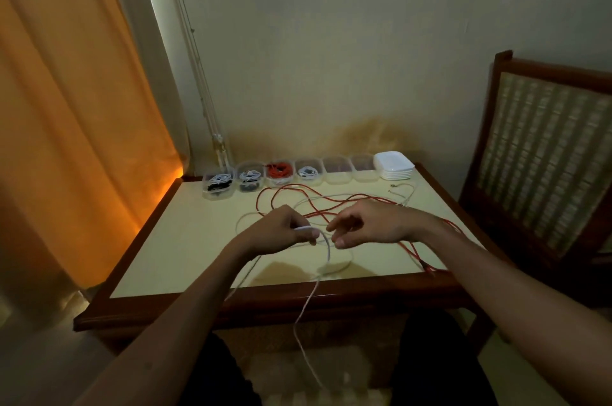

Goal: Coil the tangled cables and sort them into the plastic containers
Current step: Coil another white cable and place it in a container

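Observation:
A white cable (328, 251) and a red cable (334, 203) lie tangled across the cream table top (185, 240). My left hand (281, 228) pinches a loop of the white cable above the table; its free end hangs over the front edge toward my lap. My right hand (367, 223) hovers just right of it, thumb and fingers slightly apart, close to the same loop; whether it touches the cable I cannot tell. A row of clear plastic containers (337, 170) lines the back edge, several holding coiled white, black or red cables.
A stack of white lids (394, 165) stands at the row's right end. A wooden chair (543, 153) stands right of the table, an orange curtain (73, 100) hangs to the left, and a wall rises right behind the containers.

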